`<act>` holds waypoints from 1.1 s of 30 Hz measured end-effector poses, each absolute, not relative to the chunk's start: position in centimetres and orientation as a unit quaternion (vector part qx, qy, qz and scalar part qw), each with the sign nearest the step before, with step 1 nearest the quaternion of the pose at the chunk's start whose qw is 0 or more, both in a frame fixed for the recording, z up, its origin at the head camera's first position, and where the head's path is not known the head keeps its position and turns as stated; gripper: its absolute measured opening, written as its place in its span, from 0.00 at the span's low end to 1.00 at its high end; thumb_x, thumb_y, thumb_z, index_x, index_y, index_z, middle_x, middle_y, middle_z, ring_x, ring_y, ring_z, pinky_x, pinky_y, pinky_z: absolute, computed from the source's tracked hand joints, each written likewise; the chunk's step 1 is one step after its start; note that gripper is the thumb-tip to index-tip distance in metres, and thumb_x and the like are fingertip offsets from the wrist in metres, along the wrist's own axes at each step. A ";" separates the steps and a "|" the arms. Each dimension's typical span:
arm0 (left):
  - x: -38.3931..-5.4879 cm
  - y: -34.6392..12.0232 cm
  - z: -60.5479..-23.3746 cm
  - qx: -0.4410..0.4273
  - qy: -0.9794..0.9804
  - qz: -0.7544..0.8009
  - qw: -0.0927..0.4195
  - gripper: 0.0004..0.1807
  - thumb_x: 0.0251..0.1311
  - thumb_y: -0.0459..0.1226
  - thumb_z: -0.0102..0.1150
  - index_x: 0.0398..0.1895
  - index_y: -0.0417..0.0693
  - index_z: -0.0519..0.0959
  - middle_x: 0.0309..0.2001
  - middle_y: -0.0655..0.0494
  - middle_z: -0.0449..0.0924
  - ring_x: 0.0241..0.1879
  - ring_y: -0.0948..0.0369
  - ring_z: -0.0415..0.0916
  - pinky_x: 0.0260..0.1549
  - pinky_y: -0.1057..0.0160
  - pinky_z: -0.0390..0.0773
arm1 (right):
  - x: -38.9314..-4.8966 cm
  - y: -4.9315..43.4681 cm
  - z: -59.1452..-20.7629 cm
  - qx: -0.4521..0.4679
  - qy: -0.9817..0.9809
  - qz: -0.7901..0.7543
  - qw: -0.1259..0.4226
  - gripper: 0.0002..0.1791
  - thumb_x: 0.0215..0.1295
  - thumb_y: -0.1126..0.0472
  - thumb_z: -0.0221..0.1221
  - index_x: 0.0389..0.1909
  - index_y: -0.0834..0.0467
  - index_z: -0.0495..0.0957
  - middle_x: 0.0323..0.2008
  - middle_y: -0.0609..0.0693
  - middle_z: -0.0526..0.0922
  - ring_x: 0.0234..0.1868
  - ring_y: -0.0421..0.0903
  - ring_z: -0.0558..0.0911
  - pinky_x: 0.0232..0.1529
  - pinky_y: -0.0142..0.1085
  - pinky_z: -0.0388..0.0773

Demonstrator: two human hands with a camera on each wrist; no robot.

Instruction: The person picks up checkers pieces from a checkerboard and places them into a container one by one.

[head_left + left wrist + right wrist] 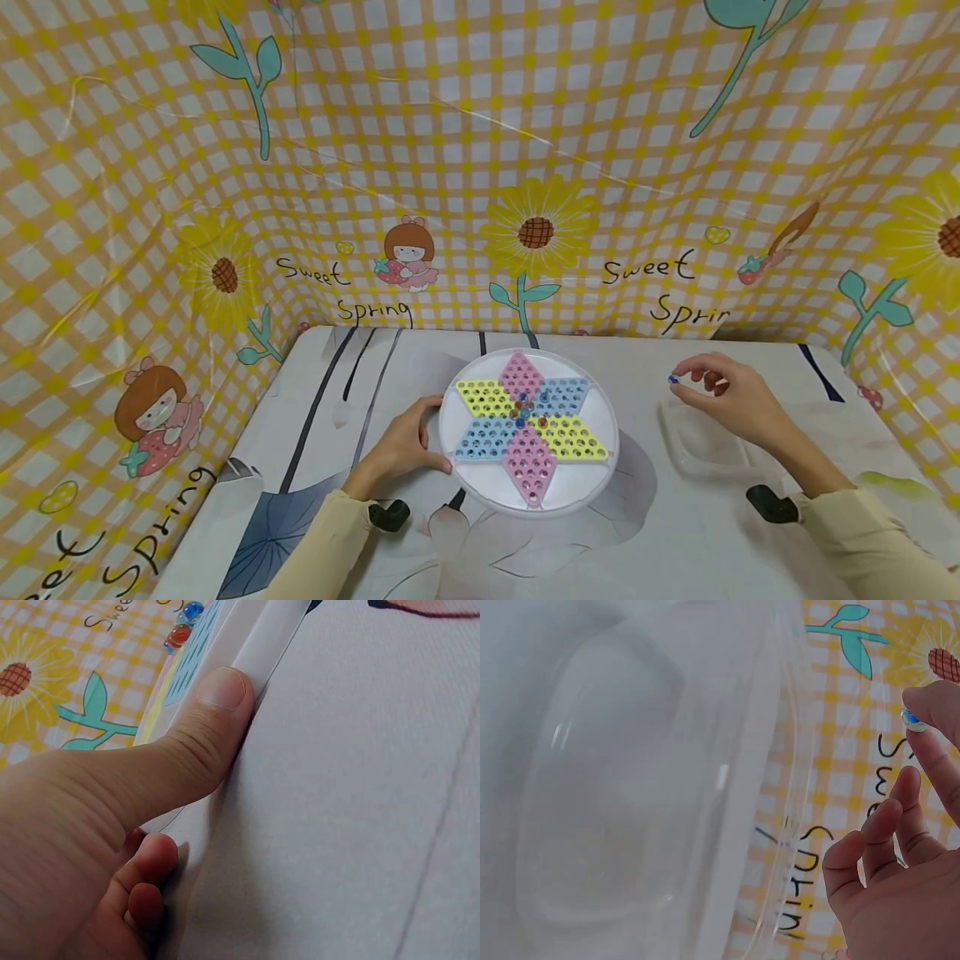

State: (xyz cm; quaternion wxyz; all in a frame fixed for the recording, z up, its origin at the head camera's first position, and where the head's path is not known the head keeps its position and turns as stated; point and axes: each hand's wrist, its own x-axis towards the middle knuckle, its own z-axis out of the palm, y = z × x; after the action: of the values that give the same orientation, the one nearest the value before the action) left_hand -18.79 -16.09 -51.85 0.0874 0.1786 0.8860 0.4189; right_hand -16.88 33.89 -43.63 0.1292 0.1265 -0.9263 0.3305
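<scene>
A round white Chinese checkers board with a pink, yellow and blue star lies on the table, several coloured marbles clustered at its centre. My left hand grips the board's left edge. In the left wrist view the thumb lies along the white rim, the other fingers curled lower beside it. Off to the right, my right hand pinches a clear and blue marble between thumb and index fingertip. Its remaining fingers are loosely bent. Below this hand sits a clear plastic container.
A pale cloth with a floral print covers the table. Behind and on both sides rises a yellow checked curtain with sunflowers and lettering. The clear container stands to the right of the board, partly behind the right forearm.
</scene>
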 end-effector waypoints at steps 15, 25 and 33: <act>-18.7 -16.1 -51.7 0.175 0.886 0.419 0.092 0.58 0.36 0.37 0.88 0.74 0.46 0.65 0.27 0.54 0.71 0.26 0.62 0.65 0.26 0.66 0.65 | -16.6 35.5 -44.6 0.109 -0.925 0.339 0.132 0.10 0.64 0.61 0.71 0.44 0.56 0.84 0.36 0.54 0.78 0.31 0.41 0.72 0.29 0.29 0.67; -18.7 -16.1 -51.6 0.173 0.885 0.422 0.093 0.58 0.35 0.37 0.88 0.74 0.46 0.65 0.26 0.53 0.71 0.26 0.61 0.65 0.26 0.66 0.65 | -16.8 35.9 -45.4 0.073 -0.940 0.324 0.080 0.13 0.67 0.55 0.69 0.47 0.58 0.84 0.37 0.54 0.76 0.32 0.43 0.71 0.28 0.33 0.67; -18.7 -16.1 -51.6 0.174 0.885 0.421 0.093 0.58 0.36 0.38 0.88 0.74 0.46 0.65 0.26 0.55 0.71 0.26 0.62 0.65 0.26 0.66 0.65 | -16.8 35.5 -45.4 0.070 -0.942 0.326 0.044 0.13 0.68 0.56 0.69 0.47 0.59 0.84 0.36 0.52 0.74 0.31 0.43 0.70 0.28 0.34 0.65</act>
State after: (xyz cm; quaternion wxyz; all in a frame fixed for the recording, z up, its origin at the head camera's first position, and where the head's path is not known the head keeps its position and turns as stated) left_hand -18.68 -16.12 -51.63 0.0928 0.1744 0.8851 0.4214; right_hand -16.82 35.52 -45.41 0.0439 0.0700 -0.9417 0.3262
